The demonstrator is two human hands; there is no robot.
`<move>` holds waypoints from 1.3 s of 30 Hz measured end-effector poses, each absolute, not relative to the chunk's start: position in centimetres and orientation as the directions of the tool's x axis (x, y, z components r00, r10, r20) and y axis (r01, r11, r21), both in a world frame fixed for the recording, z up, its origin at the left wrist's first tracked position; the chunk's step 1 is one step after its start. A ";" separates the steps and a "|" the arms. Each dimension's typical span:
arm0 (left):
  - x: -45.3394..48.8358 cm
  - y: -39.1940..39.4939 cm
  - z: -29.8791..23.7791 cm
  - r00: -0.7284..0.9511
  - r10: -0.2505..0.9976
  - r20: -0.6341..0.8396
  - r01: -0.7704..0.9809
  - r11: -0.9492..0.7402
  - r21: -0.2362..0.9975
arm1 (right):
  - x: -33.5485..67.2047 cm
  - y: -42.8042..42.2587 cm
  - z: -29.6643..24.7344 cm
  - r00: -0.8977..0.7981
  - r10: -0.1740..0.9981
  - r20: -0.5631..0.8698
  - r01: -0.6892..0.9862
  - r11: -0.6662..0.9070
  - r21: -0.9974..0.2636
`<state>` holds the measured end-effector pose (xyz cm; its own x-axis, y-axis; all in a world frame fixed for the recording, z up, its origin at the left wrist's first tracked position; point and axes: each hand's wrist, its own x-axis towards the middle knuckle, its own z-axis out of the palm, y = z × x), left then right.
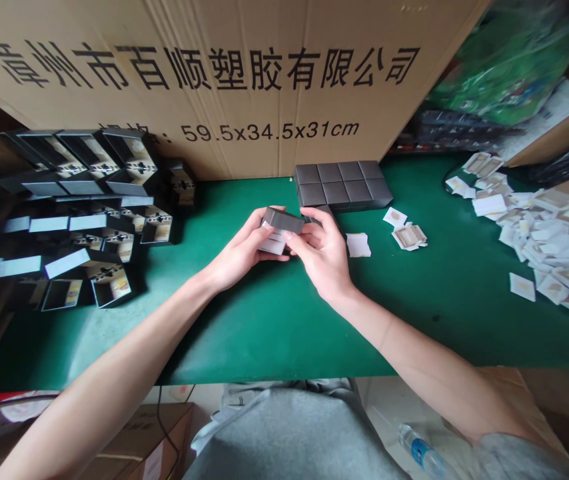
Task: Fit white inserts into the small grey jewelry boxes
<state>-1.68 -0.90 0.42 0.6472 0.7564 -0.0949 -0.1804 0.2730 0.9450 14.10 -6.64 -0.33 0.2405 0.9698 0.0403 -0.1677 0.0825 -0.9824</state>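
Both my hands meet over the middle of the green table (pixel 274 320). My left hand (pixel 238 257) and my right hand (pixel 320 252) are both closed on one small dark grey box (pixel 281 221), held just above the table. A white part (pixel 273 244) shows under the box between my fingers. Right behind my hands stands a block of several closed dark grey boxes (pixel 342 183) packed side by side.
Several open dark boxes (pixel 89 200) with light flaps lie heaped at the left. White paper packets (pixel 549 233) are piled at the right, a few (pixel 407 235) near my right hand. A big printed carton (pixel 214 80) walls the back. A water bottle (pixel 422 453) lies below the table edge.
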 end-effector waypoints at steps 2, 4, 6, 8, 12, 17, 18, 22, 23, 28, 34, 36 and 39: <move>-1.7 -0.9 0.4 0.652 0.753 -0.093 -0.183 0.275 0.944 | 14.3 -6.5 -0.3 0.221 0.975 0.007 -0.201 0.053 -0.978; -1.8 -0.9 0.4 0.658 0.749 -0.085 -0.185 0.269 0.945 | 14.4 -6.4 -0.2 0.203 0.979 -0.020 -0.234 0.029 -0.972; -1.8 -0.9 0.4 0.659 0.748 -0.080 -0.187 0.265 0.946 | 14.4 -6.5 -0.1 0.199 0.979 -0.031 -0.266 0.023 -0.964; -1.7 -0.9 0.4 0.657 0.749 -0.083 -0.194 0.275 0.942 | 14.2 -6.6 0.0 0.229 0.973 -0.017 -0.284 0.050 -0.958; -1.2 -1.0 0.5 0.637 0.763 -0.108 -0.236 0.327 0.915 | 13.9 -7.0 0.2 0.316 0.946 0.068 -0.173 0.128 -0.977; -0.9 -0.8 0.8 0.518 0.837 -0.175 -0.264 0.351 0.898 | 14.2 -7.4 0.4 0.250 0.929 0.272 0.181 0.231 -0.956; -0.9 -0.8 0.9 0.500 0.848 -0.174 -0.266 0.342 0.901 | 14.2 -7.4 0.3 0.217 0.928 0.304 0.229 0.255 -0.940; -1.1 -0.7 0.8 0.494 0.857 -0.144 -0.225 0.286 0.932 | 14.4 -7.4 -0.3 0.107 0.929 0.355 0.317 0.307 -0.897; -1.1 -0.7 0.8 0.498 0.857 -0.135 -0.214 0.272 0.938 | 14.3 -7.4 -0.5 0.095 0.933 0.348 0.325 0.301 -0.896; -1.1 -0.9 0.5 0.497 0.862 -0.096 -0.210 0.227 0.951 | 14.3 -7.3 -0.7 0.071 0.954 0.292 0.354 0.249 -0.901; -1.1 -0.8 0.0 0.517 0.853 -0.072 -0.251 0.231 0.940 | 14.3 -7.2 -0.6 0.072 0.957 0.280 0.304 0.246 -0.920; -1.2 -0.8 0.0 0.514 0.855 -0.073 -0.256 0.234 0.938 | 14.3 -7.1 -0.5 0.078 0.973 0.217 0.199 0.198 -0.960; -1.2 -0.9 0.2 0.530 0.845 -0.067 -0.248 0.230 0.941 | 14.3 -6.8 -0.2 0.061 0.995 0.079 0.011 0.079 -0.997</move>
